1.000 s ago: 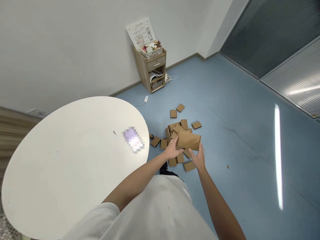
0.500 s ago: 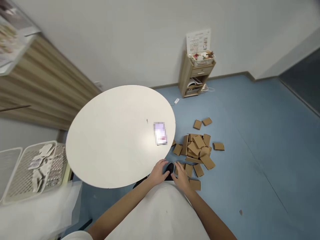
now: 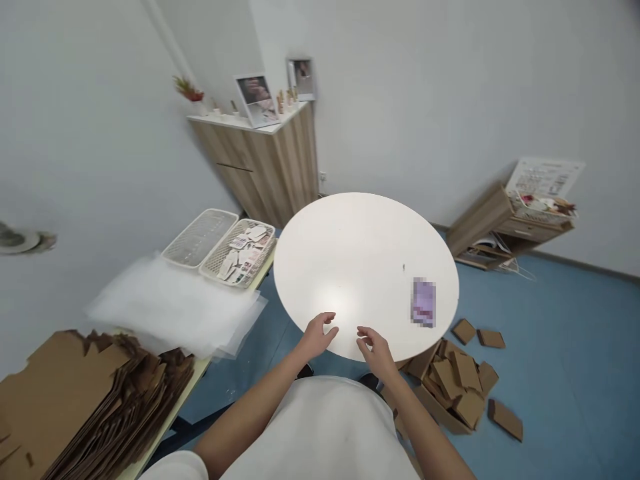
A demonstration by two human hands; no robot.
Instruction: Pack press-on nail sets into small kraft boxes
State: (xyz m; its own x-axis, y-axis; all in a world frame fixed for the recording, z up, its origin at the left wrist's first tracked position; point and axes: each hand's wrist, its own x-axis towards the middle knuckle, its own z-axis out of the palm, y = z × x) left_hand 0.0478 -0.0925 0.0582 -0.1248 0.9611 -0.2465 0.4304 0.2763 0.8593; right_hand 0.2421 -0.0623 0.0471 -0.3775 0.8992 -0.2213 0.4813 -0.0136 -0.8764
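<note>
Since a second ago, my hands have moved from holding a small carton to the near edge of the white table (image 3: 350, 257). My left hand (image 3: 316, 336) and right hand (image 3: 379, 352) stand apart, fingers loosely curled, thumbs spread away (whether they touch it, I can't tell). To my right on it lies a purple item (image 3: 423, 302), pixelated past recognition. Partly hidden by the table's rim, a cardboard box (image 3: 443, 409) brims with brown cartons (image 3: 447, 380). Leftward, flat cardboard (image 3: 60, 400) is cut off beside whitish sheets (image 3: 170, 303).
</note>
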